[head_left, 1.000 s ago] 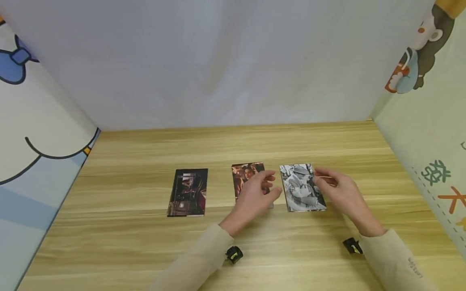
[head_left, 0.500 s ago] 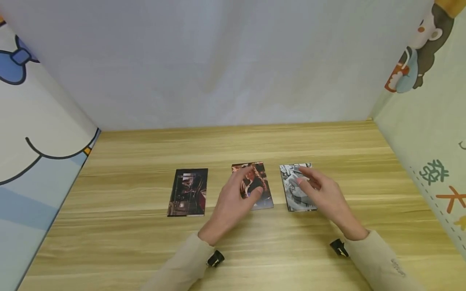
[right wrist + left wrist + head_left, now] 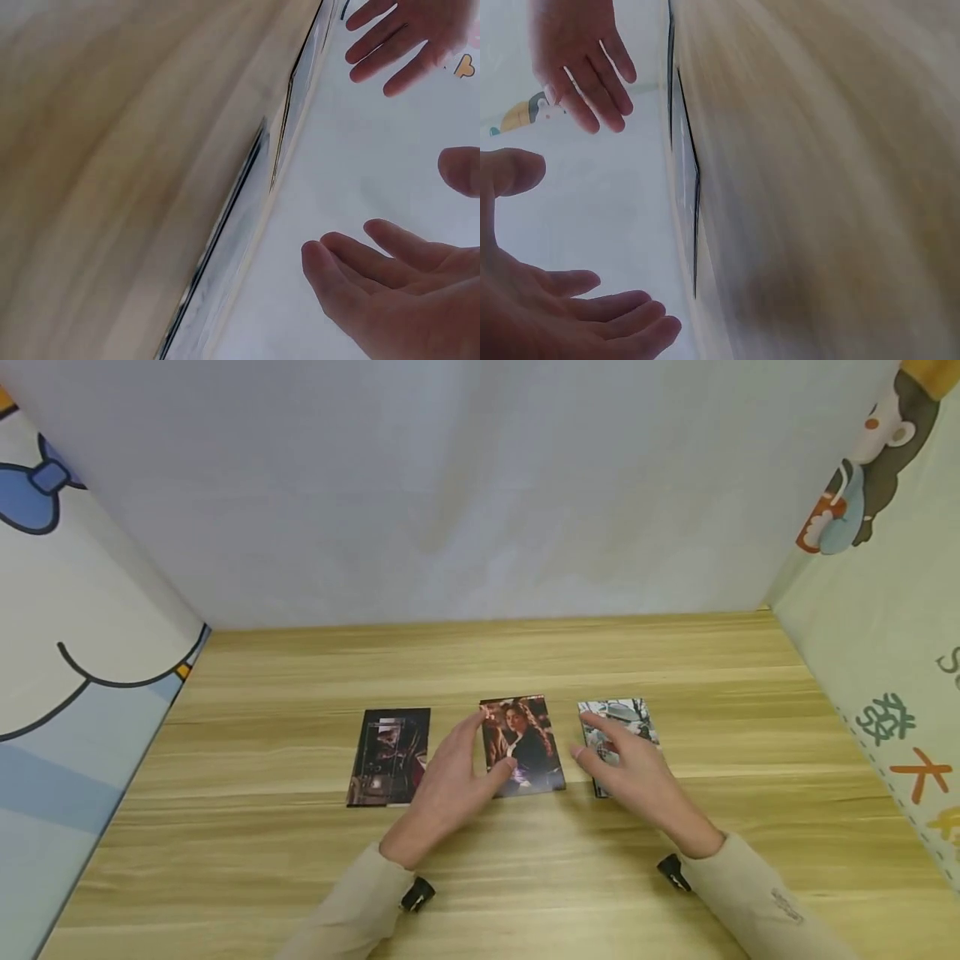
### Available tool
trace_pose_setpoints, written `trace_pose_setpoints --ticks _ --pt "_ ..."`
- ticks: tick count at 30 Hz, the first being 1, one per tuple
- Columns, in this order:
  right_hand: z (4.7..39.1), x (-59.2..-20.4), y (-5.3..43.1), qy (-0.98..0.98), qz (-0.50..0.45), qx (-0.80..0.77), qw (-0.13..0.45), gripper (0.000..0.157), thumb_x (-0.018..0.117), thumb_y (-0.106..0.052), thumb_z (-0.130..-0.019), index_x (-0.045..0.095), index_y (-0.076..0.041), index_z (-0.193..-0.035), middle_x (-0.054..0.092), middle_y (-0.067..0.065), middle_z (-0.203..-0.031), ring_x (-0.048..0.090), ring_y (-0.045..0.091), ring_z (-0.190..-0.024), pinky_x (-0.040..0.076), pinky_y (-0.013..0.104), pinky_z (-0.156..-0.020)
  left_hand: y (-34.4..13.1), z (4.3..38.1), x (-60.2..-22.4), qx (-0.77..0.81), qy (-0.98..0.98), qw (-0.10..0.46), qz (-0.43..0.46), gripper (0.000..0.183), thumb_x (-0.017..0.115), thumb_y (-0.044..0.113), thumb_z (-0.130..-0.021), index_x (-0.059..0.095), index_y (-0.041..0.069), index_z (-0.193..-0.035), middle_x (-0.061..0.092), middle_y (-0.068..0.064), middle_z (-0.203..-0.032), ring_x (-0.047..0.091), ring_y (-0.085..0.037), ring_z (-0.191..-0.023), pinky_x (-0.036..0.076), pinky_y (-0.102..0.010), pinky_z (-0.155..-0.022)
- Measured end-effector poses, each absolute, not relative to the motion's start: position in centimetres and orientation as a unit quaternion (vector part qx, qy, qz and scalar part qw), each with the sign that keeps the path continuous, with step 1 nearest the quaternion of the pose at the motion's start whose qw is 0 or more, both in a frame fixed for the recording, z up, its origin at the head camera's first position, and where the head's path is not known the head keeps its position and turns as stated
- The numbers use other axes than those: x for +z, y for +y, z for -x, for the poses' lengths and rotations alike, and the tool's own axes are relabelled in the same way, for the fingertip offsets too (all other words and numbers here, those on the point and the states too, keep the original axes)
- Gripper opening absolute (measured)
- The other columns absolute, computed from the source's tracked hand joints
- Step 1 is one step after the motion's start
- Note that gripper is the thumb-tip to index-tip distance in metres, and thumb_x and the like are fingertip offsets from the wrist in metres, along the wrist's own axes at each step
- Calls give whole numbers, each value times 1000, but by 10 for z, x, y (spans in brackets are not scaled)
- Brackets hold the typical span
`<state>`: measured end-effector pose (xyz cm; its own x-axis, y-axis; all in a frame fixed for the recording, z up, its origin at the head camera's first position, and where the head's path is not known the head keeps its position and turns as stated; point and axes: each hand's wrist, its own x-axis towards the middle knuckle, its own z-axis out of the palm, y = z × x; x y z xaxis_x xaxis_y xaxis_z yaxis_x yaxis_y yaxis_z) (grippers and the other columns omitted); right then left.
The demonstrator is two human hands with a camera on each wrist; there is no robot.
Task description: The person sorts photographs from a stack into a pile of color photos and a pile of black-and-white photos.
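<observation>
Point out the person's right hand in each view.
Head: right hand, right of centre, partly covering the rightmost card.
Left wrist: right hand, upper left.
Right wrist: right hand, lower right.
Shared landmark: the wooden tabletop, at the bottom, right side and left side respectively.

The right wall (image 3: 847, 635) bears a green character (image 3: 886, 719) that looks like 發, a nearer orange character (image 3: 922, 774) like 大, and, farther off, a letter S (image 3: 949, 660). Print (image 3: 787, 906) on the right sleeve (image 3: 746, 885) and red lettering (image 3: 534, 697) along the middle card (image 3: 534, 752)'s far edge are too small to read.
</observation>
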<state>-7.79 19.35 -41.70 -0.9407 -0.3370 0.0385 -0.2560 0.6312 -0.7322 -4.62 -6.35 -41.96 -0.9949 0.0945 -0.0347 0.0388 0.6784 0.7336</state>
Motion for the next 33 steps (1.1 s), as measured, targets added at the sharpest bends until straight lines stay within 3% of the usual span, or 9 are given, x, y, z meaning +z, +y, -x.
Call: trace_pose_setpoints --ticks 3,11,18,28,33 --pt "78 -415 188 911 183 -365 56 60 62 -34 -103 49 0 -151 54 26 -147 63 47 -119 52 61 -98 -64 46 -417 379 923 53 -37 87 70 44 -95 30 5 -162 34 -19 -164 35 -40 -149 29 -57 -121" --pt "81 -417 172 913 205 -344 79 69 63 -38 -102 45 6 -152 52 29 -148 49 48 -137 39 62 -113 -69 46 -421 324 941 72 -66 90 69 46 -95 28 2 -162 31 -29 -162 32 -45 -149 31 -60 -119" --pt "85 -418 166 913 206 -335 108 68 62 -35 -101 45 6 -152 52 28 -148 49 48 -137 38 61 -114 -68 45 -422 302 946 83 -87 87 67 46 -96 31 1 -161 29 -31 -162 32 -47 -148 32 -60 -118" --pt "86 -420 161 919 212 -308 129 67 62 -34 -102 44 8 -151 52 29 -148 52 48 -133 42 61 -111 -67 46 -421 267 951 105 -115 88 65 47 -96 30 -3 -160 31 -31 -162 28 -47 -150 25 -57 -123" --pt "84 -418 158 919 218 -301 132 68 61 -35 -101 45 9 -150 52 29 -148 52 48 -133 43 59 -111 -66 46 -422 267 951 108 -110 88 65 48 -96 31 1 -161 32 -28 -162 29 -44 -151 25 -62 -121"
